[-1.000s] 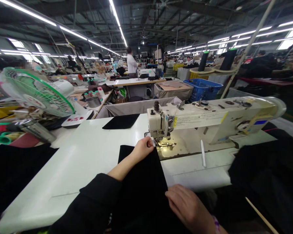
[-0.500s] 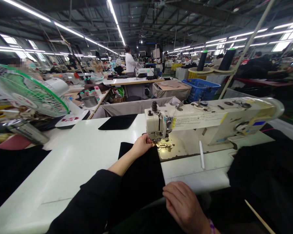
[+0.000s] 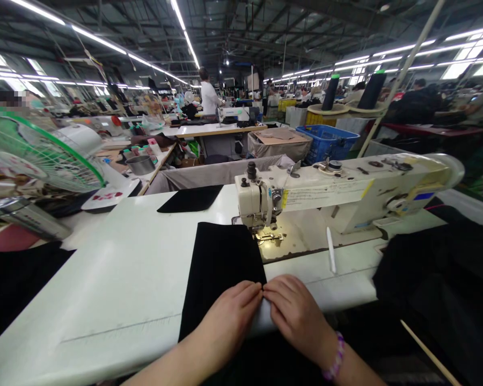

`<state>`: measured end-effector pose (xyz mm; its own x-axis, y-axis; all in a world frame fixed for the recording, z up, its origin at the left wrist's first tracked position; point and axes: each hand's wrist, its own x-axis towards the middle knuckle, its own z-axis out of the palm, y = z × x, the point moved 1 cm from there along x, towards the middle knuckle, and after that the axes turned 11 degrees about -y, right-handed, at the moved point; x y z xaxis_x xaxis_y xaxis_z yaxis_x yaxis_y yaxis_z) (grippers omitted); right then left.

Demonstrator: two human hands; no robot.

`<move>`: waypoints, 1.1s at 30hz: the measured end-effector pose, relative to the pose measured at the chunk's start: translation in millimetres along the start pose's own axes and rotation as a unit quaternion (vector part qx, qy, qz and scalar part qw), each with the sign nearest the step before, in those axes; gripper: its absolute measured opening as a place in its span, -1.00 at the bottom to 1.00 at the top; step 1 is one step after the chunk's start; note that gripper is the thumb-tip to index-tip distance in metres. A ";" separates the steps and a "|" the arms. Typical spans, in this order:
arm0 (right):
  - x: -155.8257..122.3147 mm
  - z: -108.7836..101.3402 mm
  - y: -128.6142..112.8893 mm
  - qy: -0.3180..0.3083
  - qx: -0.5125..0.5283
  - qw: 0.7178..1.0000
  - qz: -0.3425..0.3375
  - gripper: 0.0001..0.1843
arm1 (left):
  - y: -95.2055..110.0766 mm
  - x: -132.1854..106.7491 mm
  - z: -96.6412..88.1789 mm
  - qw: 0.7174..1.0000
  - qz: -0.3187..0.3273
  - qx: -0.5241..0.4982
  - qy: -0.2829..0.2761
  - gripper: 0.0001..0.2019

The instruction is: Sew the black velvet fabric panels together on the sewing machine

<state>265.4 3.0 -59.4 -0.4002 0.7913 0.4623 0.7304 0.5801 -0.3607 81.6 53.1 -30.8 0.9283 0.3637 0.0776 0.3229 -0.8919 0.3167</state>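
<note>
A black fabric piece (image 3: 221, 262) lies on the pale sewing table, its far right corner beside the needle area of the sewing machine (image 3: 261, 206). At the cloth's right edge, near the table's front, my left hand (image 3: 233, 311) pinches the fabric between thumb and fingers. Fingertips of my right hand (image 3: 298, 311) meet it there, closed on the same edge. A purple and white bracelet (image 3: 335, 356) circles my right wrist. The small spot of cloth between the fingertips is hidden.
Another black fabric piece (image 3: 191, 198) lies at the table's back. A white marking pen (image 3: 330, 251) rests right of the needle plate. Dark cloth (image 3: 438, 279) is heaped at the right. A green fan (image 3: 44, 150) and a steel flask (image 3: 28, 217) stand at the left.
My left hand has come back from beside the needle to the fabric's near right edge. My right hand has shifted slightly and now meets it. The view has turned a little.
</note>
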 end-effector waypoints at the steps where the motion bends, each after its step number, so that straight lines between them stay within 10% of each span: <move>1: 4.4 0.7 3.0 -0.003 0.000 1.000 0.004 -0.66 | -7.0 1.9 0.6 1.000 0.012 0.020 0.006 -0.65; 22: 81.1 10.4 55.0 -0.045 -0.102 0.986 0.127 -0.79 | -103.5 59.3 -35.1 0.998 -0.001 0.057 -0.002 -0.73; 28: 55.4 5.9 33.8 0.002 -0.091 0.990 0.112 -0.74 | -109.5 65.7 -33.2 0.996 -0.042 0.078 0.002 -0.73; 33: -17.7 -47.7 37.6 0.115 -0.122 0.978 0.122 -0.78 | -111.9 50.6 -22.4 0.972 -0.205 0.094 0.061 -0.60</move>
<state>326.4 1.5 -42.5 -0.0827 0.8195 0.5671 0.9104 0.2936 -0.2915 88.3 177.3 -41.1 0.6893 0.7180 0.0966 0.7000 -0.6945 0.1663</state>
